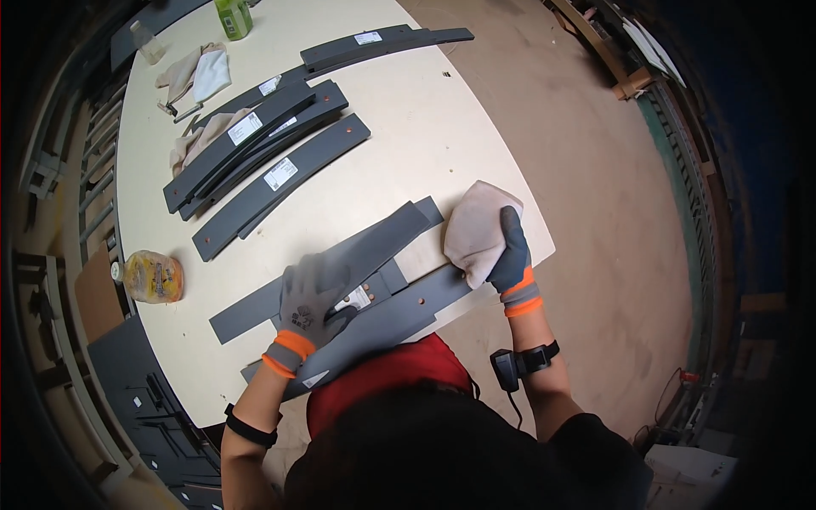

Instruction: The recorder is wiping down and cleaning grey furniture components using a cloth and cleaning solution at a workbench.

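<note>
Both my hands wear grey gloves with orange cuffs. My left hand (313, 297) grips a long dark grey panel (374, 246), its slightly blurred fingers over the panel and the thumb at the near edge. Beneath and nearer to me lies another dark grey panel (399, 304) with a drilled hole, along the table's front edge. Between the two panels show more grey boards and part of a white label (355, 297). At the right, my right hand (512, 255) holds a folded beige cloth (478, 231) beside the panels' right ends, thumb on top and most fingers hidden.
Several labelled grey panels (280, 174) lie stacked across the table (408, 153), with more (365, 49) at the far edge. A clear jar (155, 277) with yellow-orange contents stands at the left. Cloths (211, 75) and a green bottle (234, 19) are farther back.
</note>
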Available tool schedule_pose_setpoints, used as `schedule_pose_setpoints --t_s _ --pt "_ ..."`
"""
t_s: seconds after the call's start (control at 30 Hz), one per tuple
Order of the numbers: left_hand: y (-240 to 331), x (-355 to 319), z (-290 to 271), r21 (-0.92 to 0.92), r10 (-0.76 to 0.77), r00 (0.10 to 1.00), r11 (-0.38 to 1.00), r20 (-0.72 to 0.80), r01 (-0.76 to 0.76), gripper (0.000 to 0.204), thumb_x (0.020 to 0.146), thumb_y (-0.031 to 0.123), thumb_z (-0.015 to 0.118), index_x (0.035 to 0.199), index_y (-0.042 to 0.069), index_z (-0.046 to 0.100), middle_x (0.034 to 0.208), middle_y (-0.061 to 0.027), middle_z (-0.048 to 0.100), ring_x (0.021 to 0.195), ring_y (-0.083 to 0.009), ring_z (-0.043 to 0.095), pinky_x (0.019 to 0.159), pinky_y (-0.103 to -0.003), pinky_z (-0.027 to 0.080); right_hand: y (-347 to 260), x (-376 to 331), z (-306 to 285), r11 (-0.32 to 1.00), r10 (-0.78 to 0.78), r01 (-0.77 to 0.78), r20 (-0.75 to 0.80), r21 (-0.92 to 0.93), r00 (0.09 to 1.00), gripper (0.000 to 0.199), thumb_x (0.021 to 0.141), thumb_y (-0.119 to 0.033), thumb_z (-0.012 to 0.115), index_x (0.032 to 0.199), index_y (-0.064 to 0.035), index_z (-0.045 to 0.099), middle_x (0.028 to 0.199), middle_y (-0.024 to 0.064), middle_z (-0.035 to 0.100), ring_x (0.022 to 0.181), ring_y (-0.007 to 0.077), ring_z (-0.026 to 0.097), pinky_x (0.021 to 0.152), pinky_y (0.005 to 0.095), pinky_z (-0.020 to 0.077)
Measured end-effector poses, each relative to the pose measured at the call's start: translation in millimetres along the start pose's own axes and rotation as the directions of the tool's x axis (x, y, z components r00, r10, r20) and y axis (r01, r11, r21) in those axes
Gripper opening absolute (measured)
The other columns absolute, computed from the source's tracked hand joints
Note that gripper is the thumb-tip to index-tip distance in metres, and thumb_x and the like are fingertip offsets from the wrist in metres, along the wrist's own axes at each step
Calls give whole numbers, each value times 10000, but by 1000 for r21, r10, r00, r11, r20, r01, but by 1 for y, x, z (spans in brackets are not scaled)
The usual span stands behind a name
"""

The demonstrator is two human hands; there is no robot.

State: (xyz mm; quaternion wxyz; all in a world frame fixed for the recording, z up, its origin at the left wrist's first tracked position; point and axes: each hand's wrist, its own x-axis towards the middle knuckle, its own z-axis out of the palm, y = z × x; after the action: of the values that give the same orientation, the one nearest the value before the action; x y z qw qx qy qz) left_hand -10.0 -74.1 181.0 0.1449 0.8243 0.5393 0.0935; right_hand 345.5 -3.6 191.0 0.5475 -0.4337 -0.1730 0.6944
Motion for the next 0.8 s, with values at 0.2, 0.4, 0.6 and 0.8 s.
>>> schedule_pose_setpoints --t_s 0.2,0.4,0.6,0.8 --pt "-4 -3 31 -141 -191 979 974 -70 180 775 733 538 706 1359 118 527 1267 -223 524 1194 -376 454 1043 -516 316 21 -10 85 495 93 -99 -60 -863 994 650 923 -512 529 1353 -27 473 1205 205 609 1127 322 573 976 337 433" --pt "-1 -2 51 -60 -242 968 969 -71 238 830 687 459 763 1360 63 480 1148 -181 576 1069 -353 499 950 -455 392 125 2 102 -287 224 613 571 -736 790 667 893 -416 564 1436 -83 367 1535 168 289 1454 320 225 1200 457 146" --pt "8 6 42 -181 -310 943 941 -124 286 823 675 374 789 1375 80 471 1204 -172 542 1101 -363 494 955 -461 389 74 71 84 -315 -152 166 222 -934 963 664 931 -432 490 1457 -49 354 1536 158 317 1458 336 207 1199 460 128" --pt "-1 -9 56 -111 -289 953 954 -94 279 825 682 401 771 1361 46 466 1188 -156 566 1064 -350 500 936 -453 388 116 -13 116 -345 401 614 479 -710 780 726 873 -419 585 1453 -46 356 1563 145 254 1478 317 160 1204 447 138"
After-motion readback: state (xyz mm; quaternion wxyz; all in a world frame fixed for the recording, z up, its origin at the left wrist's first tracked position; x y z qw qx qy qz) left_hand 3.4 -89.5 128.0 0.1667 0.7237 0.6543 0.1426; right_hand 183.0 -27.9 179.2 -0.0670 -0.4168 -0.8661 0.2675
